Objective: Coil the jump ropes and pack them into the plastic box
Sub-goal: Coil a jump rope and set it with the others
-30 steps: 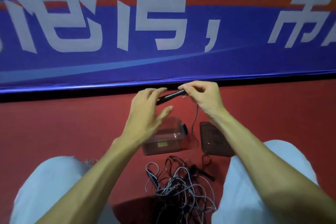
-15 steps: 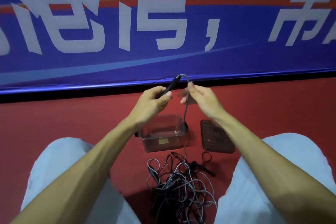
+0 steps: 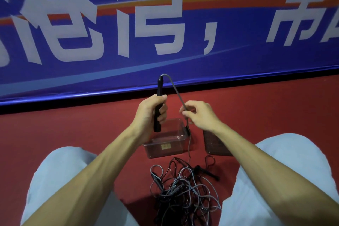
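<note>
— Hands first: what does each hold?
— Left hand (image 3: 152, 113) is wrapped round a black handle (image 3: 159, 104) and holds it upright above the box (image 3: 165, 146). Right hand (image 3: 200, 115) pinches the grey cord (image 3: 175, 89) between thumb and fingertips, just beside the left.
— And the cord's path?
— It leaves the handle's top, arches over, passes through the right hand and drops past the box's right side into the tangle (image 3: 183, 191).
— Where's the tangle?
— On the red floor (image 3: 73, 130), between the person's knees, on the near side of the box. Grey and black ropes are mixed, with a loose handle (image 3: 208, 173) at its right.
— The box?
— Clear, open and upright, short of the floor's far edge, where the banner (image 3: 238, 57) hangs. The lid (image 3: 213, 145) lies just to its right, partly hidden by the right forearm.
</note>
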`<action>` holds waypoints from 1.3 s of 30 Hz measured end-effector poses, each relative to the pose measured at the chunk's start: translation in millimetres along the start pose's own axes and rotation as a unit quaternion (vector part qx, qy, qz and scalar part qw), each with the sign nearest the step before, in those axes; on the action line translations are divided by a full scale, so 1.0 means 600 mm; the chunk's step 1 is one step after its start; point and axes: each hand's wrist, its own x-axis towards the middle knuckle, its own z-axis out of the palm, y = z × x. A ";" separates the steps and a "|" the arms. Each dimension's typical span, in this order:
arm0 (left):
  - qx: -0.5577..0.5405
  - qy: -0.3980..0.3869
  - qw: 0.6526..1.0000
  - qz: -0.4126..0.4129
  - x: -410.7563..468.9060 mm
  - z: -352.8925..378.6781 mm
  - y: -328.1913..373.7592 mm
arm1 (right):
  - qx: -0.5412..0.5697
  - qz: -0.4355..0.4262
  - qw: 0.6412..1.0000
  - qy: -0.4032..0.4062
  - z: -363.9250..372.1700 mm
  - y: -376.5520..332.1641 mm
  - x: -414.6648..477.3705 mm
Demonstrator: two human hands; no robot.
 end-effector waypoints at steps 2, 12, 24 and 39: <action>-0.021 0.030 0.999 -0.017 0.003 0.003 0.003 | 0.076 0.040 0.995 0.042 -0.003 -0.008 0.006; 0.201 0.091 0.975 0.002 0.009 -0.005 -0.033 | 0.442 0.060 0.883 0.142 -0.051 -0.058 -0.002; 0.225 -0.076 0.971 0.036 -0.003 0.020 -0.040 | 0.678 0.072 0.725 0.097 -0.056 -0.061 -0.018; -0.049 0.104 0.993 -0.019 -0.001 0.014 -0.020 | 0.212 0.090 0.972 0.048 -0.032 -0.013 -0.049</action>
